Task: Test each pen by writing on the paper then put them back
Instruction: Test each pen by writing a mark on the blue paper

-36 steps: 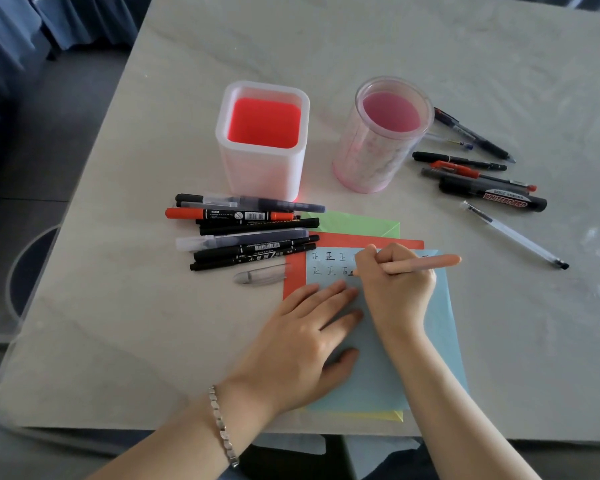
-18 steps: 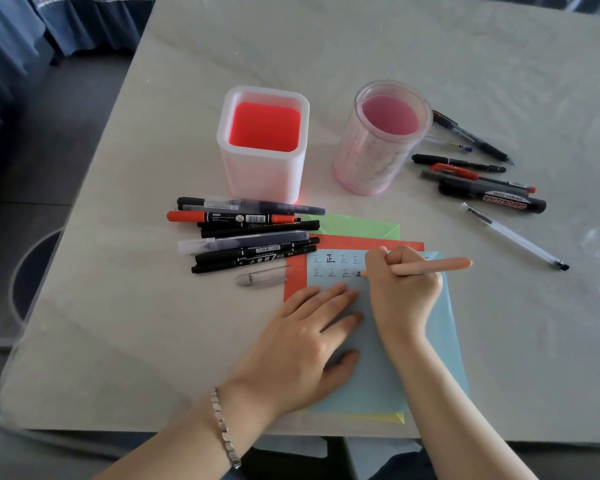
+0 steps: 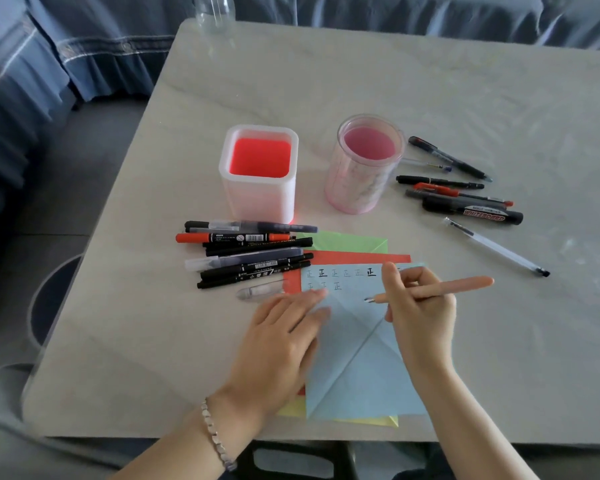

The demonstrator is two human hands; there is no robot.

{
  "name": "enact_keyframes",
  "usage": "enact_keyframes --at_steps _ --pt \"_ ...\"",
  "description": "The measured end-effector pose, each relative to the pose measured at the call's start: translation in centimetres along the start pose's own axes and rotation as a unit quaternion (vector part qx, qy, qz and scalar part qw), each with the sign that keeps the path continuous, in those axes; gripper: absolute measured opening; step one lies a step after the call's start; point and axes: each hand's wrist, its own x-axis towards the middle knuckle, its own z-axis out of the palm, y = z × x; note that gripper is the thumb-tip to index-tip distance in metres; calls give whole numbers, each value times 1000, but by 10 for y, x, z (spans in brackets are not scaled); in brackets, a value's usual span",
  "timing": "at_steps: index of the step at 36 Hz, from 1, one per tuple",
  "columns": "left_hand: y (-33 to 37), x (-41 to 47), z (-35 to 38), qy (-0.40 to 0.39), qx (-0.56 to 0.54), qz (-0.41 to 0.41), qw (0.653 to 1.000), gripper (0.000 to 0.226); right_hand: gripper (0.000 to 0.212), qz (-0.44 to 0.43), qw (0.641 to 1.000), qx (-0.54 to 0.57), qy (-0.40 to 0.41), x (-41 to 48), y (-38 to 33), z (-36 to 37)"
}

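Now gripping the pen (image 3: pixel 465 285) over the paper (image 3: pixel 357 368)

Head view: the right hand (image 3: pixel 420 306) is curling its fingers round the pen's lower barrel, and the nib is pointing left, close over the paper; whether it is touching I cannot tell. The left hand (image 3: pixel 281 341) is lying flat with straight fingers, pressing the paper's left edge onto the counter (image 3: pixel 430 81). The pen is looking light, stiff and smooth, so a pinch near the nib is suiting writing, while a mid-barrel hold is likely serving better for dropping it into the holder (image 3: pixel 257 199) or the cup (image 3: pixel 354 188). The paper is looking thin and prone to sliding, so it is needing that flat press. A clear cap (image 3: pixel 260 292) is lying just beside the paper, below the markers (image 3: pixel 253 252). More pens (image 3: pixel 465 199) are lying right of the cup.
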Motion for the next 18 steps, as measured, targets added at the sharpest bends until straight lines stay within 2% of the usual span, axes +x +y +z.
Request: enact_keyframes --at_steps 3,6,9,11,15,17,18 --pt "-4 3 -15 26 73 -69 995 28 33 19 1000 -13 -19 -5 0 -8" --pt "-16 4 -27 11 153 -123 980 31 34 40 998 -21 -40 -11 1 -14" --pt "-30 1 -33 -1 188 -128 974 21 35 53 997 -26 -55 -14 1 -18" --pt "-34 1 -34 -7 183 -135 974 27 35 56 996 -19 -60 -16 1 -20" --pt "-29 7 -37 -9 100 -171 980 28 34 56 996 16 -63 -18 -1 -23" --pt "-18 13 -40 0 -31 -226 974 24 33 60 995 45 -61 -18 -4 -26" --pt "-10 16 -41 3 -105 -260 960 25 31 63 994 64 -60 -17 -7 -27"
